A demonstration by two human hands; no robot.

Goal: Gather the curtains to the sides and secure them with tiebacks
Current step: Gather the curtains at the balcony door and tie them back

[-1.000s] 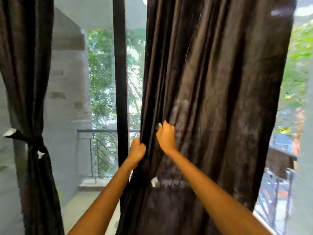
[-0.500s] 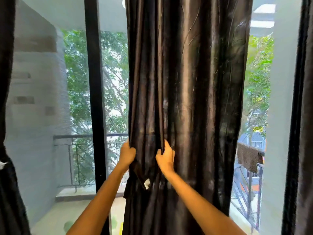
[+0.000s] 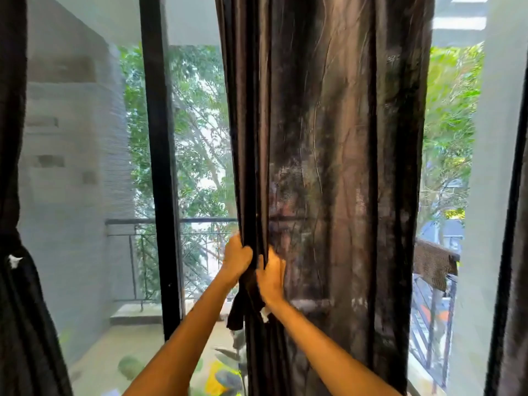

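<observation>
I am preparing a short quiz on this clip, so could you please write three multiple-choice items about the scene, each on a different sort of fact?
1. Where do both hands hold the middle curtain?
A. its left edge
B. its right edge
C. its top hem

2. What colour is that curtain?
A. white
B. dark brown
C. red

3. What state is the far-left curtain in?
A. lying on the floor
B. spread wide
C. cinched by a tieback

Key: 1 A, the left hand and right hand grip folds at the left edge; 2 B, the fabric is dark brown; 3 C, it narrows at a band.
</observation>
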